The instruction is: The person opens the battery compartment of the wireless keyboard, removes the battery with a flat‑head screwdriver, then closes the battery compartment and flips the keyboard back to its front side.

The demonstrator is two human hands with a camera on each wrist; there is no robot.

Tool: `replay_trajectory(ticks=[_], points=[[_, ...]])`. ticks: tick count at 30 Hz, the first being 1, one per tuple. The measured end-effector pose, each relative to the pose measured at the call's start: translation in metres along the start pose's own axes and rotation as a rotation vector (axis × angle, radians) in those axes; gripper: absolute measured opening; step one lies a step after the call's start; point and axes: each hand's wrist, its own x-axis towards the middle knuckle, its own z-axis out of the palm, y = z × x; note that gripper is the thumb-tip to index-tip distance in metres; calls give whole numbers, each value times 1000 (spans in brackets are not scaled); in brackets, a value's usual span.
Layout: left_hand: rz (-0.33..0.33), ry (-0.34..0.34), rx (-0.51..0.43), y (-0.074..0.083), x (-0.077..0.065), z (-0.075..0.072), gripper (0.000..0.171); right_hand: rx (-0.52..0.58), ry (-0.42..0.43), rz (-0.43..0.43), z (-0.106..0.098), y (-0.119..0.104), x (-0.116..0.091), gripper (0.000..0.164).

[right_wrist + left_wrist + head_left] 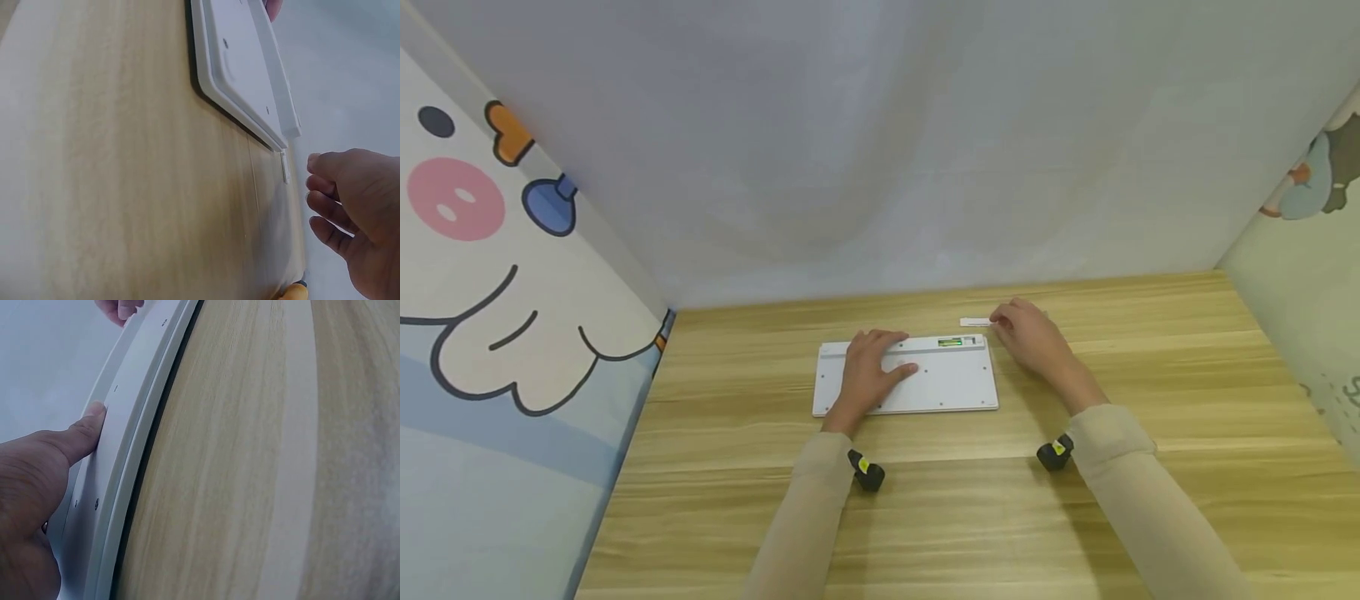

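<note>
A white keyboard [951, 383] lies face down on the wooden table, its screw-dotted underside up. Near its far right corner the battery slot is uncovered, with a green battery [950, 342] inside. My left hand [868, 371] rests across the keyboard's left half, thumb and fingers spread, fingertips at the far raised strip. Just beyond the right corner lies a slim white battery cover [974, 322]. My right hand [1030, 333] is at the cover's right end, fingers loosely bent; in the right wrist view a small gap shows between the fingertips and the cover [285, 167].
Behind the table's far edge hangs a pale grey curtain [880, 167]. Cartoon-printed panels [550, 292] stand at the left and right sides. An orange-yellow object [295, 292], mostly cut off, shows low in the right wrist view. Small black wrist cameras [868, 473] sit by both cuffs.
</note>
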Motion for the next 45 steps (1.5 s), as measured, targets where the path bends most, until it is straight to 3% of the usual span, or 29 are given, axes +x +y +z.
replay_trajectory(ticks=[7, 16, 27, 36, 45], points=[[-8, -1, -15, 0, 1, 1, 55, 37, 32, 54, -2, 0, -11, 28], [-3, 2, -10, -3, 2, 4, 55, 93, 151, 125, -7, 0, -30, 27], [17, 17, -13, -4, 2, 4, 55, 118, 248, 155, -11, 17, -49, 27], [6, 5, -16, -4, 2, 3, 55, 75, 277, 162, -12, 27, -59, 25], [7, 8, -8, -5, 2, 4, 55, 71, 284, 242, -9, 32, -65, 30]])
